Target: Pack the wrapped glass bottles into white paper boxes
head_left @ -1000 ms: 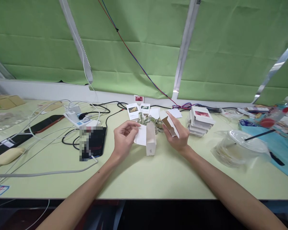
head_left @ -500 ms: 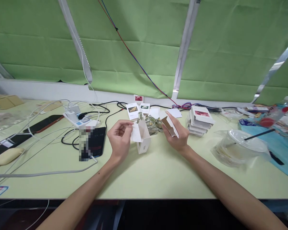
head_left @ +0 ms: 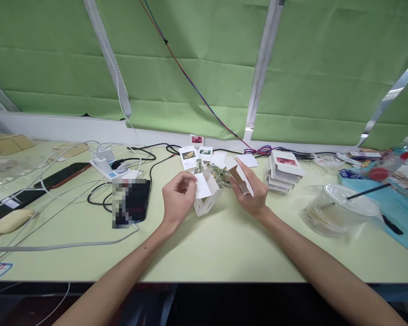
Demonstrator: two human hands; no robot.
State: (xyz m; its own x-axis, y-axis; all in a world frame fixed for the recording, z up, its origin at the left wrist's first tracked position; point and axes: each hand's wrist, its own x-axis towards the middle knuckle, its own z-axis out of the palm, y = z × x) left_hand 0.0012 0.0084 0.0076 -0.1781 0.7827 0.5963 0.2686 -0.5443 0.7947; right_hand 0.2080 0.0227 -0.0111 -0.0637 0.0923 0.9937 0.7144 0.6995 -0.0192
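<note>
My left hand (head_left: 179,195) is closed, thumb and forefinger pinching the raised flap of a small white carton (head_left: 208,204). That carton's top is open and it stands tilted over the table. In my right hand (head_left: 250,190) is a second white carton (head_left: 240,178), its open end and brown inside turned toward me; the fingers behind it are partly hidden. Between the hands, beyond the left carton, glass bottles (head_left: 221,171) sit close together. A slim clear bottle (head_left: 199,165) with a shiny top rises behind my left fingertips.
Stacked white cartons (head_left: 282,170) stand right of my right hand. Picture cards (head_left: 189,156) lie at the back. Left are a phone (head_left: 138,199), a power strip (head_left: 110,168) and tangled cables. A lidded cup with a straw (head_left: 343,208) stands right.
My left hand has moved slightly to the right, and the carton it pinches has turned and tilted further. My right hand and its carton stay almost still.
</note>
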